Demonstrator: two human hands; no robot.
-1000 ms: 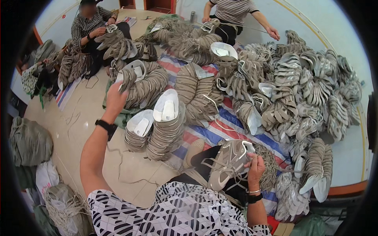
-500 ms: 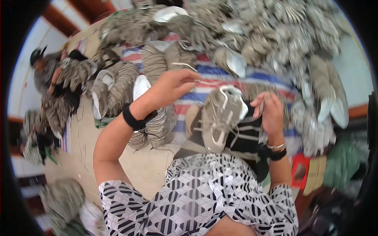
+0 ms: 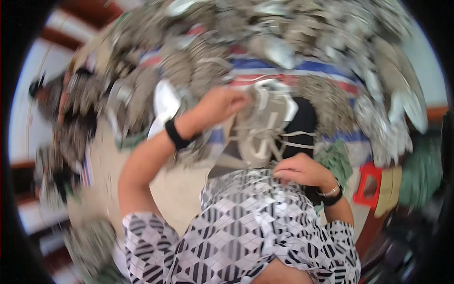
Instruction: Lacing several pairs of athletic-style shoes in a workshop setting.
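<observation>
— Right hand (image 3: 302,170) is down: half a second back it's raised beside the collar of the shoe (image 3: 268,117), now it's low by the toe end, at the hem of the shirt (image 3: 227,222).

— Left hand (image 3: 220,105)?

— Barely shifts from that frame. One second back it's out at a stack, so it's well inward now.

— Meaning?

— My read: handling centres on this one shoe, right hand switching from collar end to toe end.

— Where's the shoe?

— Over the lap, next to the dark trouser leg (image 3: 305,116), toe toward the shirt, collar away. Laces (image 3: 298,146) trail right across the leg. Taupe bundle (image 3: 326,104) just right of that, striped sheet (image 3: 326,68) beyond.

— Hands, how open?

— Left: fingers bent and bunched, tips at the shoe's left edge. Motion blur; can't tell if it pinches something or only touches.

— Right?

— Loosely curled, tips pointing inward, off the collar. Can't tell whether a lace end is in it. Green bag (image 3: 336,158) sits just beside it.
</observation>
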